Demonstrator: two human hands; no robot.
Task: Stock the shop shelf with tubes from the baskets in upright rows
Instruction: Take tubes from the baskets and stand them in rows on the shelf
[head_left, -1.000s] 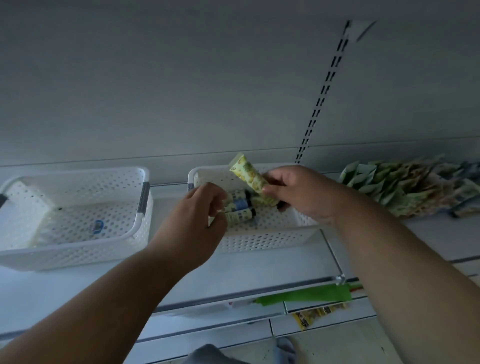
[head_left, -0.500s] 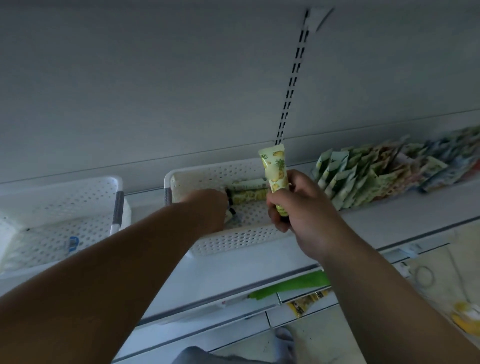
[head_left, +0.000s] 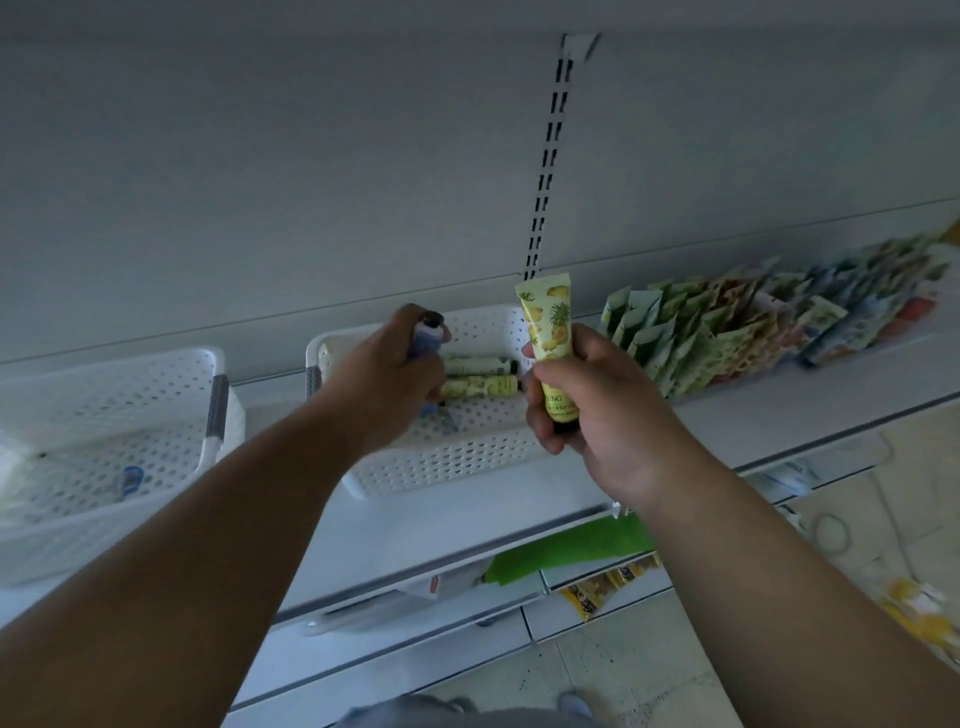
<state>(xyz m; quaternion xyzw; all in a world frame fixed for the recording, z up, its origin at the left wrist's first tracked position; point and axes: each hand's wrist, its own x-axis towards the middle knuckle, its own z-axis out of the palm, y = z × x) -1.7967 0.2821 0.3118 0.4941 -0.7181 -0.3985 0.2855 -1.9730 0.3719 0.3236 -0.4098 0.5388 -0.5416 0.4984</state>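
At the shelf's front edge, a green label strip (head_left: 566, 551) lay in the price rail, with a yellow packet (head_left: 608, 592) showing on the level below. Above the front part of the shelf (head_left: 727, 415), the right hand (head_left: 582, 410) gripped a yellow pineapple-print tube (head_left: 550, 343) with fingers and thumb curled round its lower half; the tube stood upright, dark cap down inside the fist and flat crimped end up, held in the air just beside the right wall of the middle basket (head_left: 441, 462). The left hand (head_left: 389, 379) reached into that white perforated basket, its fingers curled round a blue tube (head_left: 428, 338) whose dark cap pointed up and away past the knuckles; the tube's lower end was hidden by the hand. Behind the left hand, two yellow-green tubes (head_left: 478, 376) lay on their sides on the basket floor, one behind the other, caps toward the right. A second white basket (head_left: 156, 415) with a grey handle stood toward the shelf's left end, apart from the first; a small blue item (head_left: 132, 480), too blurred to identify, showed through its mesh. Toward the right end, a dense row of sachets (head_left: 753, 332), green then mixed colours, leaned along the rear edge. A slotted upright (head_left: 545, 171) ran up the back panel behind the middle basket.
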